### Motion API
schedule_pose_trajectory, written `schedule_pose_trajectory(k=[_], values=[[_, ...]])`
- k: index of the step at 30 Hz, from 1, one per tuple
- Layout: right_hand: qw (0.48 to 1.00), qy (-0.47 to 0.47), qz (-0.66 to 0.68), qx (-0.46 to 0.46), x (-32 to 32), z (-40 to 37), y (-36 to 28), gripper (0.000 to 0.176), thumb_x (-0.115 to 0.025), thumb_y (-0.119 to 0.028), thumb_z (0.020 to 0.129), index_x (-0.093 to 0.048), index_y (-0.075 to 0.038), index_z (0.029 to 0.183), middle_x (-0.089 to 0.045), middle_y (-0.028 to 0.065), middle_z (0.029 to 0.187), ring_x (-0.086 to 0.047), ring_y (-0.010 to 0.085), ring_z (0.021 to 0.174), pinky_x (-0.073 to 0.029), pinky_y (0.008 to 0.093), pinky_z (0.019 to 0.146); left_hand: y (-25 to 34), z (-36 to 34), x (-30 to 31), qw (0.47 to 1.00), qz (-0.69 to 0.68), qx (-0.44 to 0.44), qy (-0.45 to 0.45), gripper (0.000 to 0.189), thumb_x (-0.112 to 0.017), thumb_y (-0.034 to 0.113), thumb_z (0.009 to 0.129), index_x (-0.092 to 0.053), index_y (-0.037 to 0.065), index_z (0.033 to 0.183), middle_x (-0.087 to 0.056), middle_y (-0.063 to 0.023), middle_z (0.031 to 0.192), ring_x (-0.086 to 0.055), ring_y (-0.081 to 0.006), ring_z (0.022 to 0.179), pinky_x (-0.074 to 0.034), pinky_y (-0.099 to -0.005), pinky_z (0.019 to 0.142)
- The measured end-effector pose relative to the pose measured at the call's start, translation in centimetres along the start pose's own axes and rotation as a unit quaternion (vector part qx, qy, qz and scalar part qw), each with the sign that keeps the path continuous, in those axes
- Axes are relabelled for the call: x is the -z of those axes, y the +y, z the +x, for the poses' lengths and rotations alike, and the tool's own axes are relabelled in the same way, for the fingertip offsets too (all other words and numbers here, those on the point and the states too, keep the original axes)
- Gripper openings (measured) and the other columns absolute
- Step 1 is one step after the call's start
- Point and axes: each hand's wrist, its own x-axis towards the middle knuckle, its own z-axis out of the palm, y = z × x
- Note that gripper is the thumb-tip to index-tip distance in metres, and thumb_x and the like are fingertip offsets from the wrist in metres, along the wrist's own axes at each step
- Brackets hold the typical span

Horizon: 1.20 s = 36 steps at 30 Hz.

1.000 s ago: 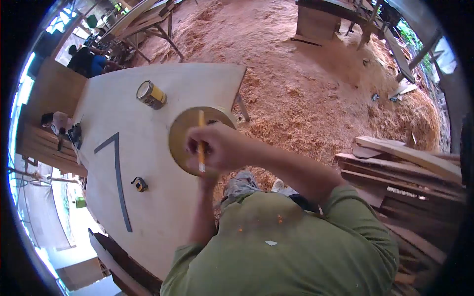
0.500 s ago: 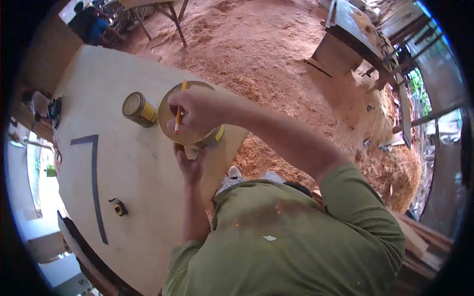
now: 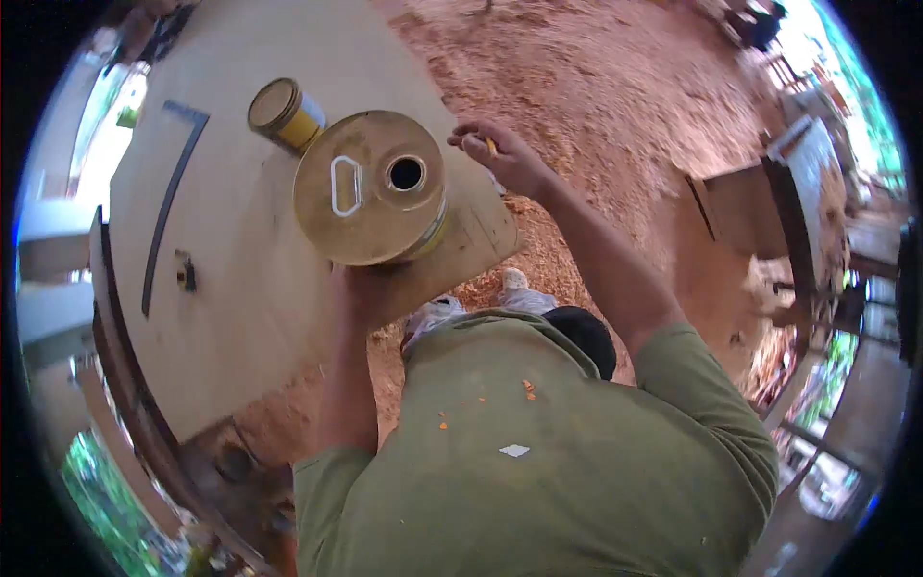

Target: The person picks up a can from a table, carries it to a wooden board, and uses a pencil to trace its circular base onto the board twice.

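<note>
A large round metal can (image 3: 317, 216) stands over the table near its edge, its tan lid carrying a white handle and a round dark opening. My left hand (image 3: 358, 279) reaches in at the can's near side, where its fingers are hidden beneath the rim. Right of the can, beyond the table edge, my right hand (image 3: 505, 159) is closed around a yellow pencil (image 3: 491, 147), of which only a short end shows. Just behind the large can is a smaller can (image 3: 276, 104) with a tan lid and a yellow and white label.
A dark framing square (image 3: 168, 216) lies on the pale tabletop (image 3: 250, 317), with a tape measure (image 3: 186, 271) beside it. Wood shavings (image 3: 567, 58) cover the ground. Another bench (image 3: 745, 212) stands at the right, and a person (image 3: 760, 24) is far off.
My right hand has moved off the can's top to the right with the pencil, uncovering the handle and opening. The view has turned, and my left hand's fingers have gone out of sight.
</note>
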Motion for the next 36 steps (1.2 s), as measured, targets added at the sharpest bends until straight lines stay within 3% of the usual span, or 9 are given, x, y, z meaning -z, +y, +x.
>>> schedule_pose_trajectory(k=[5, 10, 12, 21, 23, 27, 29, 35, 36], values=[[0.992, -0.116, 0.009, 0.044, -0.5, 2.3, 3.0, 0.041, -0.057, -0.034, 0.105, -0.06, -0.002, 0.129, -0.067, 0.0118, 0.123, -0.06, 0.0201, 0.118, -0.046, 0.0353, 0.104, -3.5, -1.0, -3.2, 0.991, 0.058, -0.057, 0.106, 0.068, -0.095, 0.025, 0.065, -0.067, 0.002, 0.122, -0.071, -0.0101, 0.119, -0.066, -0.0239, 0.11, -0.053, -0.042, 0.097], [0.977, -0.208, 0.042, -0.014, -1.6, 2.1, 3.3, 0.039, -0.05, -0.029, 0.109, -0.055, -0.004, 0.138, -0.065, 0.0089, 0.125, -0.056, 0.0147, 0.119, -0.043, 0.0331, 0.106, -7.6, -2.1, -6.3, 0.823, -0.544, 0.096, 0.131, 0.071, -0.094, 0.032, 0.068, -0.066, 0.001, 0.124, -0.068, -0.009, 0.125, -0.062, -0.0191, 0.115, -0.05, -0.0412, 0.101], [0.981, -0.186, 0.016, 0.049, -1.7, 2.3, 4.4, 0.04, -0.051, -0.031, 0.109, -0.054, -0.004, 0.137, -0.065, 0.0083, 0.123, -0.056, 0.0144, 0.117, -0.044, 0.0328, 0.105, -4.8, -1.8, -3.1, 0.987, -0.131, -0.093, 0.028, 0.067, -0.084, 0.039, 0.079, -0.062, 0.002, 0.131, -0.062, -0.0142, 0.135, -0.057, -0.0254, 0.126, -0.043, -0.0456, 0.11], [0.995, -0.06, -0.032, 0.07, -0.4, -2.8, 6.0, 0.042, -0.078, -0.018, 0.088, -0.062, -0.002, 0.123, -0.068, 0.0173, 0.121, -0.063, 0.0272, 0.119, -0.05, 0.038, 0.101, -1.0, -6.0, -9.4, 0.934, 0.274, 0.113, 0.198, 0.061, -0.073, 0.044, 0.088, -0.065, 0.001, 0.13, -0.048, -0.0228, 0.149, -0.04, -0.0434, 0.142, -0.025, -0.0582, 0.121], [0.945, -0.133, -0.159, 0.253, 1.2, -7.2, 5.0, 0.057, -0.079, -0.012, 0.085, -0.058, -0.002, 0.136, -0.066, 0.0209, 0.127, -0.059, 0.0351, 0.127, -0.045, 0.0426, 0.11, 0.0, -9.5, -13.3, 0.89, 0.391, 0.149, 0.185, 0.056, -0.072, 0.041, 0.089, -0.067, 0.005, 0.131, -0.044, -0.0245, 0.152, -0.037, -0.045, 0.144, -0.025, -0.0612, 0.12], [0.87, -0.391, -0.209, 0.214, 6.6, -14.5, 6.8, 0.023, -0.082, -0.011, 0.076, -0.072, -0.006, 0.096, -0.071, 0.0182, 0.098, -0.069, 0.0312, 0.099, -0.05, 0.0498, 0.098, 8.0, -10.8, -13.7, 0.982, 0.108, 0.149, 0.05, 0.037, -0.075, 0.025, 0.088, -0.068, -0.003, 0.111, -0.055, -0.0287, 0.136, -0.05, -0.0463, 0.129, -0.035, -0.0609, 0.11], [0.969, -0.242, -0.003, 0.056, 8.6, -15.4, 4.3, 0.01, -0.078, -0.008, 0.082, -0.071, -0.005, 0.089, -0.068, 0.0128, 0.081, -0.069, 0.024, 0.081, -0.053, 0.0435, 0.086, 9.0, -9.8, -14.6, 0.973, -0.097, 0.209, -0.028, 0.035, -0.075, 0.025, 0.087, -0.068, -0.004, 0.105, -0.058, -0.0286, 0.13, -0.054, -0.0472, 0.123, -0.037, -0.0594, 0.109], [0.974, 0.216, 0.053, -0.035, 11.5, -13.7, 2.3, 0.017, -0.061, -0.016, 0.104, -0.065, -0.004, 0.093, -0.062, 0.0022, 0.074, -0.059, 0.0103, 0.065, -0.048, 0.0276, 0.061, 9.1, -4.4, -20.0, 0.937, 0.321, -0.069, 0.115, 0.044, -0.069, 0.035, 0.093, -0.069, -0.002, 0.114, -0.064, -0.0277, 0.127, -0.061, -0.0409, 0.123, -0.038, -0.0468, 0.117], [0.957, 0.275, 0.083, -0.04, 11.6, -13.6, 1.4, 0.021, -0.06, -0.021, 0.104, -0.064, -0.004, 0.093, -0.061, 0.0015, 0.073, -0.058, 0.0102, 0.065, -0.045, 0.0269, 0.06, 9.8, -4.9, -20.1, 0.971, 0.141, -0.146, -0.125, 0.046, -0.068, 0.036, 0.093, -0.067, -0.002, 0.12, -0.06, -0.0287, 0.134, -0.057, -0.0424, 0.128, -0.035, -0.0485, 0.118]])
